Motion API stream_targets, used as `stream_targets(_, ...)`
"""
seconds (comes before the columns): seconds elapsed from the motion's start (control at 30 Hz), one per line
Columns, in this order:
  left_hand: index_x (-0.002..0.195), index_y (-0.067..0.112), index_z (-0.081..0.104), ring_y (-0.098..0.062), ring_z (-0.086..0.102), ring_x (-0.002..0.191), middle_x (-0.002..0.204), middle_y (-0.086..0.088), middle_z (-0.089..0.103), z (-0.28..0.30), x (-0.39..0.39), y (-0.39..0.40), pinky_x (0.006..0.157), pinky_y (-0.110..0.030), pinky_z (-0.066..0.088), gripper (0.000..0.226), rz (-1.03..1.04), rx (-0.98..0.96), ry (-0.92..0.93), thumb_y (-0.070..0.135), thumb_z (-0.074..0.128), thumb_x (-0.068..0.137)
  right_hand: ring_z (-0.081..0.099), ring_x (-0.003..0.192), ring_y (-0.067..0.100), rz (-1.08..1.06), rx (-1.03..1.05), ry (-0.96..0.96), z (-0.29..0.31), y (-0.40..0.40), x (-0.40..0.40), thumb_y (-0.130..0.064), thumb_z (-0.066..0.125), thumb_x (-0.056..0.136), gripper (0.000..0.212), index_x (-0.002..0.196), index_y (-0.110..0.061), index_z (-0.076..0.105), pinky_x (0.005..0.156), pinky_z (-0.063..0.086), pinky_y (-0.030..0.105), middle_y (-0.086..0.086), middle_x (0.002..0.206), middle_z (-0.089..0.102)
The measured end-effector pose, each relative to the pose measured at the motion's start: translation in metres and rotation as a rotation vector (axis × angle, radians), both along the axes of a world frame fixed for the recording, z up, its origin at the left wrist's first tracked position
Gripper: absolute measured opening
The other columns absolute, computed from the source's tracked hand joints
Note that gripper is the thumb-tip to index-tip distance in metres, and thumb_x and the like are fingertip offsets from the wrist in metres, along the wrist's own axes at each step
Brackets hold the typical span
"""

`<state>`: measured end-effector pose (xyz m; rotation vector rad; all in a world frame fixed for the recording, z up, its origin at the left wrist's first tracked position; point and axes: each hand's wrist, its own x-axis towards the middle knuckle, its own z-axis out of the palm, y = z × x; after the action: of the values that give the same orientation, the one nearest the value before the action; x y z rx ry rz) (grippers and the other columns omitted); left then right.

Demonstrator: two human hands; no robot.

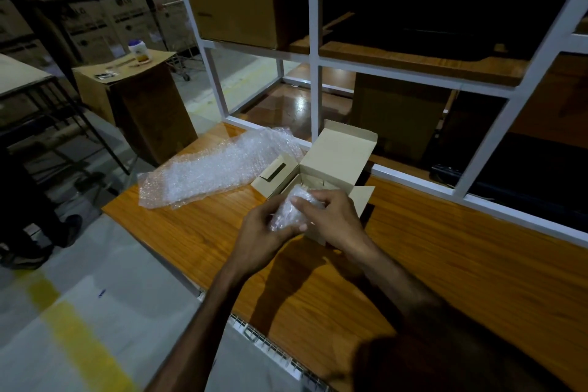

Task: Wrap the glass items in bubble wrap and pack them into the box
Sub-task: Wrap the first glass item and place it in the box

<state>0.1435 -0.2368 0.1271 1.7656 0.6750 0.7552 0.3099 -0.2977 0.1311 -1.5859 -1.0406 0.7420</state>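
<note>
A small bundle wrapped in bubble wrap [291, 210] is held between both hands just above the near edge of an open cardboard box [337, 159]. My left hand [261, 239] grips the bundle from below and the left, the thumb across its lower end. My right hand [331, 216] holds it from the right, with fingers curled over its top. What is inside the wrap cannot be made out. The box stands on the wooden table [413, 264] with its lid flap up and side flaps spread. A loose sheet of bubble wrap [216, 169] lies on the table left of the box.
A white metal shelf frame [313, 73] rises right behind the box, with cardboard cartons on its shelves. A tall carton [143, 105] with a jar [139, 51] on top stands on the floor to the left. A person's feet [38, 242] are at far left.
</note>
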Motion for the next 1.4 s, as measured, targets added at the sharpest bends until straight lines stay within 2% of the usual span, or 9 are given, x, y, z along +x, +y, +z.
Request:
stream_targets(0.1,0.139,0.016,0.065,-0.015,0.071,0.118,0.13,0.003,0.072,-0.005,-0.005,0.001,0.091,-0.038,0.063,0.058,0.122,-0.049,-0.094,0.014,0.087,0.085,0.076,0.082,0.006,-0.038,0.045,0.187,0.007,-0.003,0.005,-0.038,0.071,0.098,0.021,0.09,-0.02,0.079,0.069,0.063,0.029,-0.006,0.086,0.079)
stream_targets(0.17,0.134,0.012,0.068,-0.014,0.072,0.114,0.125,0.002,0.074,-0.009,-0.008,0.0,0.088,-0.033,0.063,0.052,0.214,-0.058,-0.136,0.012,0.085,0.085,0.075,0.089,0.007,-0.064,0.045,0.229,0.007,-0.003,0.01,-0.037,0.069,0.1,0.019,0.087,-0.023,0.075,0.08,0.065,0.034,-0.004,0.091,0.078)
stream_targets(0.27,0.122,0.007,0.074,-0.02,0.075,0.107,0.115,-0.003,0.078,-0.013,-0.006,-0.002,0.085,-0.033,0.064,0.037,0.294,-0.073,-0.194,0.011,0.082,0.086,0.075,0.095,0.008,-0.066,0.054,0.349,0.004,-0.003,0.014,-0.032,0.067,0.101,0.015,0.092,-0.022,0.076,0.093,0.062,0.038,-0.004,0.093,0.079)
stream_targets(0.4,0.108,0.01,0.079,-0.017,0.076,0.101,0.104,0.0,0.081,-0.011,0.002,-0.004,0.08,-0.026,0.062,0.02,0.387,-0.114,-0.263,0.005,0.079,0.088,0.075,0.102,0.011,-0.05,0.078,0.464,0.002,-0.005,0.013,-0.031,0.066,0.101,0.013,0.101,-0.022,0.076,0.098,0.06,0.041,-0.01,0.098,0.079)
stream_targets(0.53,0.107,0.004,0.078,-0.02,0.075,0.1,0.102,-0.004,0.079,-0.013,0.007,-0.001,0.082,-0.031,0.064,0.016,0.44,-0.125,-0.305,0.005,0.077,0.091,0.075,0.105,0.013,-0.065,0.088,0.522,0.0,-0.003,0.011,-0.031,0.067,0.101,0.013,0.104,-0.022,0.076,0.098,0.06,0.041,-0.008,0.101,0.079)
stream_targets(0.83,0.102,0.006,0.074,-0.024,0.07,0.092,0.098,-0.005,0.073,-0.024,0.023,-0.001,0.074,-0.042,0.063,0.018,0.594,0.211,-0.285,0.023,0.069,0.099,0.075,0.102,0.013,-0.172,0.088,0.589,-0.001,0.003,0.001,-0.034,0.066,0.101,0.018,0.108,-0.02,0.074,0.084,0.06,0.028,0.001,0.108,0.076)
stream_targets(1.1,0.098,0.006,0.072,-0.023,0.067,0.087,0.093,-0.005,0.069,-0.025,0.035,-0.018,0.072,-0.037,0.06,0.022,0.702,0.206,-0.345,0.026,0.064,0.097,0.073,0.107,0.019,-0.268,0.079,0.569,-0.011,0.009,-0.01,-0.044,0.07,0.097,0.03,0.114,-0.019,0.075,0.086,0.062,0.037,0.004,0.11,0.077)
stream_targets(1.23,0.116,-0.001,0.074,-0.014,0.066,0.101,0.107,-0.006,0.069,-0.032,0.038,-0.023,0.082,-0.018,0.056,0.032,0.676,0.237,-0.289,0.016,0.063,0.091,0.075,0.104,0.019,-0.328,0.076,0.541,-0.017,0.013,-0.012,-0.043,0.069,0.098,0.028,0.111,-0.02,0.077,0.085,0.063,0.036,0.005,0.107,0.078)
stream_targets(1.4,0.121,0.006,0.076,-0.007,0.068,0.1,0.105,0.003,0.07,-0.041,0.044,-0.015,0.083,-0.02,0.058,0.029,0.683,0.183,-0.202,0.018,0.078,0.094,0.074,0.09,0.009,-0.395,0.057,0.499,-0.023,0.012,-0.02,-0.042,0.065,0.101,0.02,0.098,-0.025,0.075,0.072,0.057,0.025,0.001,0.098,0.078)
